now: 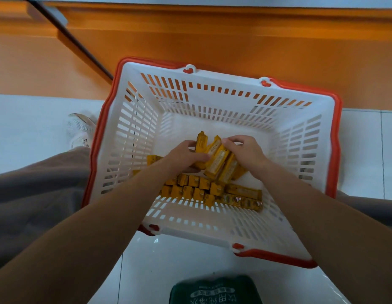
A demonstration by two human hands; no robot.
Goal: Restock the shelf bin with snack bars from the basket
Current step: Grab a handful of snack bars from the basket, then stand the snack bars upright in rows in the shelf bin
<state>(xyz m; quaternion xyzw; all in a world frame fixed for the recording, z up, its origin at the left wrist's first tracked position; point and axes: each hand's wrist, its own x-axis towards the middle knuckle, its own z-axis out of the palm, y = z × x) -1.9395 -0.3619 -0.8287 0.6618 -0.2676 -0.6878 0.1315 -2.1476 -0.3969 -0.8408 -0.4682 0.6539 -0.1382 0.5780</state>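
Observation:
A white plastic basket [217, 229] with a red rim and handles stands on the floor below me. Several yellow snack bars [203, 189] lie packed on its bottom. Both my hands are down inside it. My left hand [184, 156] and my right hand [245, 152] curl round a bundle of yellow snack bars [219, 159] from either side, held a little above the pile. No shelf bin is in view.
An orange shelf base [212, 40] runs across the top, just behind the basket. White floor tiles [26, 128] surround it. My shoe [80, 130] and grey trouser leg [37, 183] lie to the left. A dark green object [214, 290] sits at the bottom edge.

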